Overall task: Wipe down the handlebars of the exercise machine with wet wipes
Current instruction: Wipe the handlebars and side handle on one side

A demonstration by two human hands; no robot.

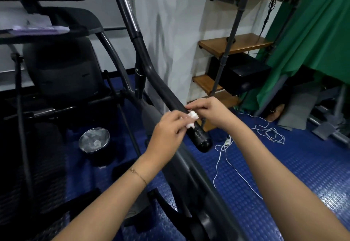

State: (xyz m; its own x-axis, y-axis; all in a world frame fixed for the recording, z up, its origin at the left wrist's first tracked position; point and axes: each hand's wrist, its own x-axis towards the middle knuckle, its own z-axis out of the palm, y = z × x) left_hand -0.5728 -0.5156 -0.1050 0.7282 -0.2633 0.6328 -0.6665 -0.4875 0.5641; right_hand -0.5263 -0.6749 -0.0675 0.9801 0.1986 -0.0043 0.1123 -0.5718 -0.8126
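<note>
Both forearms are reaching in from the bottom edge, a thin bracelet (138,174) lying on the left wrist. The left hand (166,129) is pinching a crumpled white wet wipe (192,118) with curled fingers, and the right hand (209,112) is pinching the same wipe from the other side. The wipe is lying against the black handlebar (201,138) of the exercise machine, just above its rounded end; how much of it is wrapped behind the bar is hidden by the fingers.

Left of the hands, a round bin (83,147) is standing on the blue studded floor (284,174). It is lined with clear plastic and is holding a few pale crumpled pieces, too dim to identify. A white cord (269,133) is trailing in loops across the floor on the right.

Farther off, wooden shelves (234,44) are climbing a grey pipe beside a hanging green cloth (312,32). At upper left, something pale purple (37,29) is lying blurred on the machine's console.
</note>
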